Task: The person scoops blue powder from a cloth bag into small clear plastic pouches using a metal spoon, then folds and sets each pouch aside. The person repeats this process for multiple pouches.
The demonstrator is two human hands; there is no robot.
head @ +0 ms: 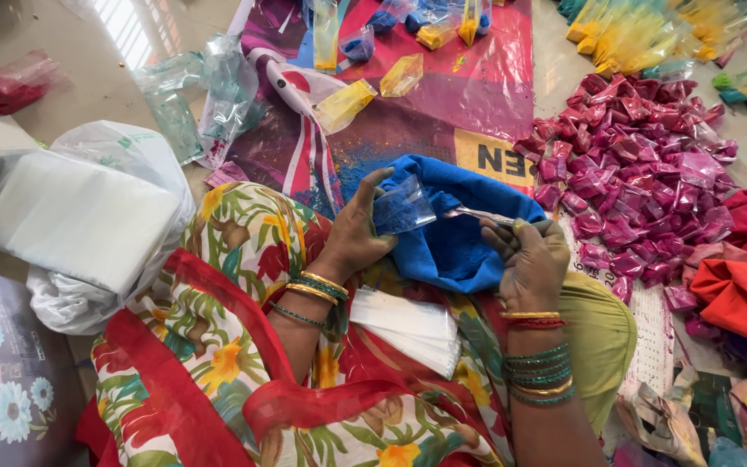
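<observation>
My left hand [358, 232] holds a small clear plastic pouch [402, 207] partly filled with blue powder, its mouth turned to the right. My right hand [531, 259] grips a metal spoon [475, 214] whose tip points at the pouch's mouth. Both hands hover over a large blue bag of blue powder [456, 242] resting on my lap. A stack of empty clear pouches [408, 327] lies on my lap below the hands. Both wrists wear several bangles.
A heap of filled magenta pouches [641, 173] lies at the right, with yellow and green ones [641, 35] beyond it. Yellow and blue pouches [373, 78] lie ahead on a pink mat. A white plastic bag of pouch stock [79, 216] sits at left; red cloth [741, 294] at right.
</observation>
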